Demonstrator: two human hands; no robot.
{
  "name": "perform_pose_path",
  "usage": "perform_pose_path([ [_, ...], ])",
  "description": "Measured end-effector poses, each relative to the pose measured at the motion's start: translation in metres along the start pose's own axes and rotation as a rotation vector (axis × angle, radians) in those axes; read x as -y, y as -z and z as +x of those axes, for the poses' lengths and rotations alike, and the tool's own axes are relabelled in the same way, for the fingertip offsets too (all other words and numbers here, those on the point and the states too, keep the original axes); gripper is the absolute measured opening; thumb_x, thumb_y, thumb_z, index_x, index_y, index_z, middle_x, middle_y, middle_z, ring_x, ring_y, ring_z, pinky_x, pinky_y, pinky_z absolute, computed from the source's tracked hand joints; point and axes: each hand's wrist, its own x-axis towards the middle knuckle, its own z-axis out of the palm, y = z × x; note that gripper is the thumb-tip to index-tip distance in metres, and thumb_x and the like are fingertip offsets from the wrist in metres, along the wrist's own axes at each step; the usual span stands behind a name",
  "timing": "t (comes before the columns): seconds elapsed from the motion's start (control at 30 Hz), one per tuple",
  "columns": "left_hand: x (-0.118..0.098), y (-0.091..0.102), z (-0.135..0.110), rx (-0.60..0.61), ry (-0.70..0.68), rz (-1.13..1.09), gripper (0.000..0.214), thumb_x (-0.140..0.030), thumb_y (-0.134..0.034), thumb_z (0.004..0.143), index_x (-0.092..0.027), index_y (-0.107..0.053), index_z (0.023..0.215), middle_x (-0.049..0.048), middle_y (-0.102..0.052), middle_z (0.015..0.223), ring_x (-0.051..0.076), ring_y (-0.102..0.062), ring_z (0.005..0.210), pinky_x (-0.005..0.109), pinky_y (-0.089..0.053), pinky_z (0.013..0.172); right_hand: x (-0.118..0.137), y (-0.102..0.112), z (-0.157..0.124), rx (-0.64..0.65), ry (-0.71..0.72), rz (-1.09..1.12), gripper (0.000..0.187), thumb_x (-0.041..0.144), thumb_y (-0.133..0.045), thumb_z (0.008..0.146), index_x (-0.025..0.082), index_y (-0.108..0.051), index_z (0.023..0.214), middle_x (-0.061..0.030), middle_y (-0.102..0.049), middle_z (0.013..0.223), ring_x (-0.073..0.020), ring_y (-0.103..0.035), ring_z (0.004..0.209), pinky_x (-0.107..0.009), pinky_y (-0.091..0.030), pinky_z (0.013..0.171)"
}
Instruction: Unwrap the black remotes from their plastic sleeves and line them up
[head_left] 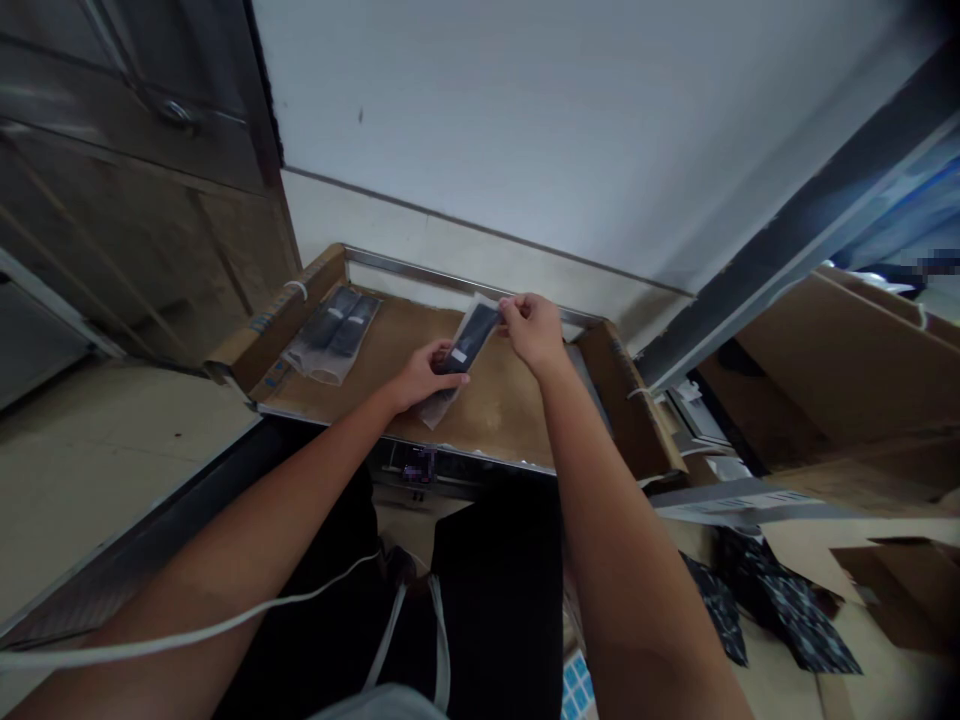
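Note:
A clear plastic bag (pixel 444 402) with a folded dark item (pixel 472 338) inside is held tilted above the cardboard-covered table. My left hand (pixel 429 376) grips its lower part, thumb on the near side close to a small white label. At the bag's upper right corner, my right hand (pixel 531 325) pinches the edge with closed fingers. Away to the left lie two more bagged dark items (pixel 342 325) side by side, each with a white label. What kind of item the bags contain cannot be made out.
Cardboard flaps edge the table (pixel 405 340) at left and right, tied with white loops. A white wall (pixel 525 130) stands behind it. Cardboard boxes (pixel 840 370) and dark patterned bags (pixel 787 600) are to the right. A white cable (pixel 225 625) crosses my left arm.

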Motion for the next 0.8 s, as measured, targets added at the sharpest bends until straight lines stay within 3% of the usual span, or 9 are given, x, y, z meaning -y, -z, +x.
perform_pose_path([
  [0.17, -0.003, -0.001, -0.001, 0.049, 0.007, -0.008, 0.056, -0.032, -0.089, 0.06, -0.017, -0.063, 0.108, 0.0053, -0.069, 0.102, 0.018, -0.063, 0.091, 0.032, -0.05, 0.083, 0.03, 0.003, 0.017, 0.068, 0.205, -0.064, 0.023, 0.04, -0.062, 0.094, 0.019, -0.061, 0.085, -0.0017, -0.065, 0.08, -0.0164, -0.065, 0.079, -0.035, -0.057, 0.08],
  [0.4, -0.002, 0.004, -0.002, 0.072, 0.033, 0.093, 0.044, -0.042, -0.086, 0.065, -0.016, -0.067, 0.094, 0.0015, -0.066, 0.084, 0.015, -0.057, 0.075, 0.028, -0.045, 0.069, 0.04, 0.02, 0.057, -0.022, 0.176, 0.17, 0.032, 0.046, -0.045, 0.103, 0.015, -0.056, 0.103, -0.0038, -0.069, 0.099, -0.0129, -0.071, 0.084, -0.027, -0.056, 0.07],
  [0.53, -0.004, 0.004, -0.004, 0.101, 0.052, 0.101, 0.041, -0.047, -0.083, 0.068, -0.016, -0.064, 0.087, 0.0007, -0.063, 0.076, 0.014, -0.056, 0.069, 0.027, -0.043, 0.063, 0.043, 0.055, 0.08, -0.153, 0.105, 0.173, 0.049, 0.044, -0.023, 0.105, 0.011, -0.059, 0.106, -0.0076, -0.072, 0.103, -0.0114, -0.073, 0.08, -0.025, -0.05, 0.065],
  [0.63, -0.005, 0.004, -0.004, 0.104, 0.067, 0.115, 0.04, -0.049, -0.082, 0.071, -0.016, -0.063, 0.084, 0.002, -0.064, 0.074, 0.014, -0.056, 0.066, 0.027, -0.043, 0.06, 0.039, 0.092, 0.092, -0.34, 0.041, 0.101, 0.062, 0.043, -0.01, 0.103, 0.009, -0.062, 0.106, -0.0143, -0.071, 0.113, -0.0105, -0.073, 0.078, -0.027, -0.045, 0.061],
  [0.73, -0.003, 0.003, -0.002, 0.019, 0.077, 0.14, 0.041, -0.052, -0.08, 0.073, -0.015, -0.064, 0.084, 0.0034, -0.065, 0.075, 0.014, -0.057, 0.065, 0.027, -0.043, 0.06, 0.019, 0.132, 0.097, -0.509, -0.033, -0.016, 0.067, 0.043, -0.005, 0.102, 0.013, -0.064, 0.102, -0.0185, -0.07, 0.116, -0.0085, -0.07, 0.07, -0.029, -0.041, 0.055],
  [0.8, -0.002, 0.004, 0.0, -0.073, 0.084, 0.14, 0.042, -0.053, -0.079, 0.073, -0.015, -0.064, 0.085, 0.004, -0.066, 0.076, 0.015, -0.058, 0.068, 0.028, -0.044, 0.062, -0.002, 0.152, 0.095, -0.628, -0.08, -0.117, 0.062, 0.043, -0.011, 0.103, 0.015, -0.066, 0.105, -0.0207, -0.071, 0.113, -0.0073, -0.067, 0.064, -0.03, -0.038, 0.052],
])
